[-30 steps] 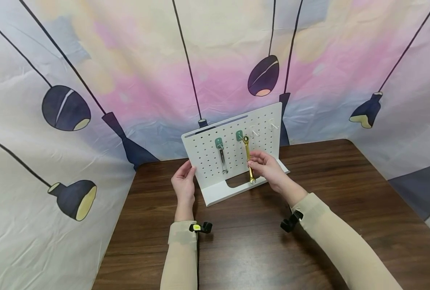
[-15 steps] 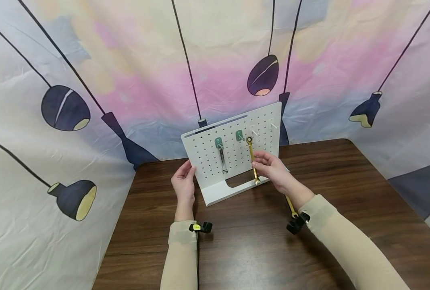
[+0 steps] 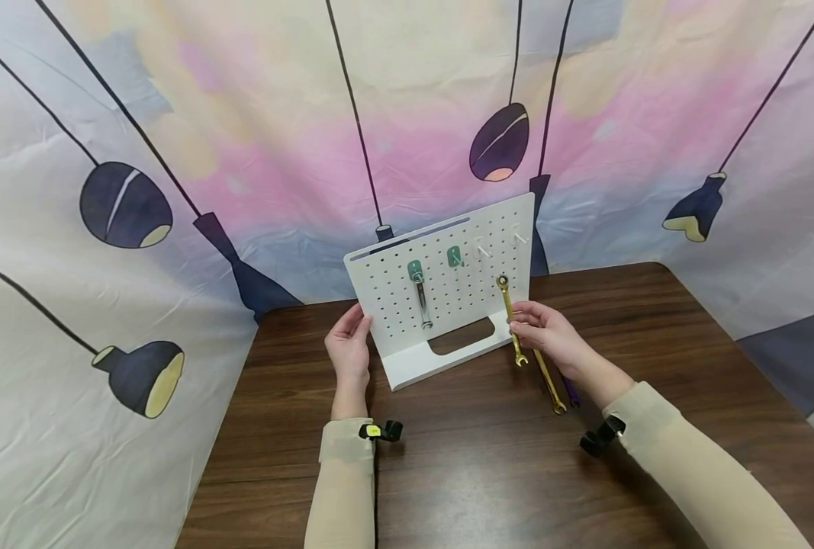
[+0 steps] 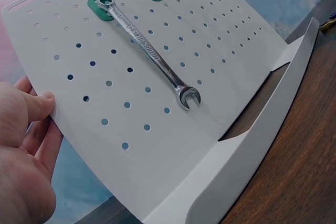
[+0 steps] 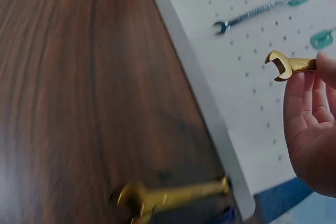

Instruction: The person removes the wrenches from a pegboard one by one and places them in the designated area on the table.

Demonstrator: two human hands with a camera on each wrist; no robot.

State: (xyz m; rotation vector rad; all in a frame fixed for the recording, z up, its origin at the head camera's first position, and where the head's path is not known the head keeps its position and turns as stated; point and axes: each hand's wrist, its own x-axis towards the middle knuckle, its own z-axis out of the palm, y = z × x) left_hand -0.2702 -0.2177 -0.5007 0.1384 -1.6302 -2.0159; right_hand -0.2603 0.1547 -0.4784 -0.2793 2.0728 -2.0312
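Observation:
My left hand (image 3: 349, 347) pinches the left edge of a white pegboard stand (image 4: 173, 124) between thumb and fingers. A silver combination wrench (image 4: 152, 51) hangs by its ring end from the left green hook (image 4: 101, 8). At the board's right front, my right hand (image 3: 547, 335) pinches a gold combination wrench (image 3: 509, 316) mid-shank, ring end up and open end down. In the right wrist view its open jaw end (image 5: 283, 65) sticks out past my fingers. The second green hook (image 3: 455, 256) holds nothing.
Another gold wrench (image 3: 551, 387) lies on the wooden table (image 3: 461, 473) just right of the stand, with a purple tool (image 3: 571, 392) beside it, partly behind my right hand. Two clear hooks (image 3: 484, 250) sit on the board's upper right. A patterned cloth backdrop (image 3: 276, 114) stands behind.
My right hand has carried the gold wrench from beside the second green hook rightward and down, uncovering the gold wrench and purple tool on the table. The left hand stays put.

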